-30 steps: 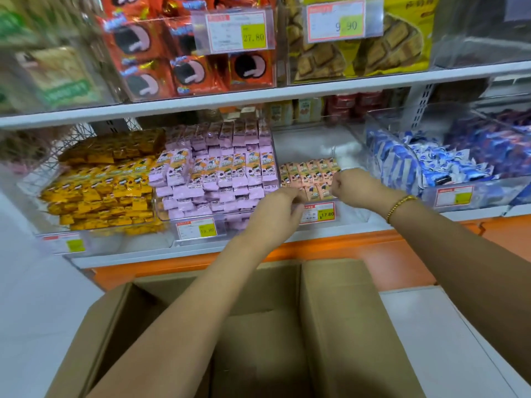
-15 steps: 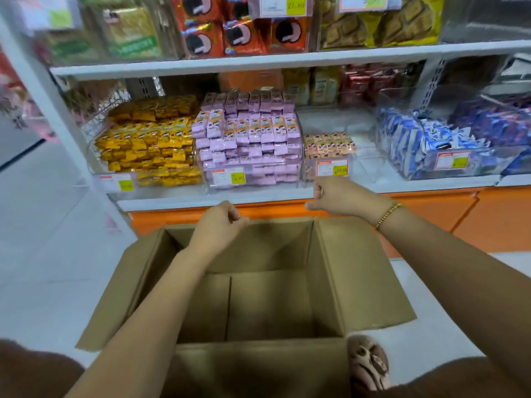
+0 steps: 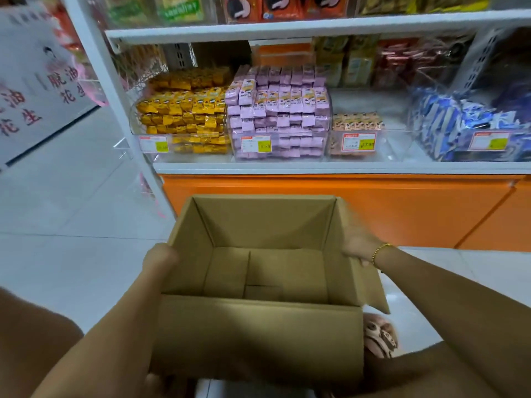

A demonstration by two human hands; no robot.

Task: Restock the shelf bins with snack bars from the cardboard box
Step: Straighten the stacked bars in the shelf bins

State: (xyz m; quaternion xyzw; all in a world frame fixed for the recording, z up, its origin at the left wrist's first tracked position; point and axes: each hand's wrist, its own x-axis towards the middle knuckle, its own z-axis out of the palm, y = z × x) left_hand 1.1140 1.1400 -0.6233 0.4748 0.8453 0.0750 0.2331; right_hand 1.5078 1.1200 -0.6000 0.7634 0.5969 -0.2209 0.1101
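A: While the head camera looks down, where is the cardboard box (image 3: pixel 258 334)?
B: Below the shelf bins (image 3: pixel 393 145), before the orange base (image 3: pixel 402 211), top open. The left hand (image 3: pixel 161 261) curls over its left wall.
A: And the right hand (image 3: pixel 359 244)?
B: Against the right flap, too blurred to tell its grip.
A: Snack bars (image 3: pixel 275 110)?
B: Stacked in the bins: yellow, pink, a low peach row.

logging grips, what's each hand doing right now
Left hand: grips the cardboard box by its left wall.
Right hand: grips its right side, blurred.
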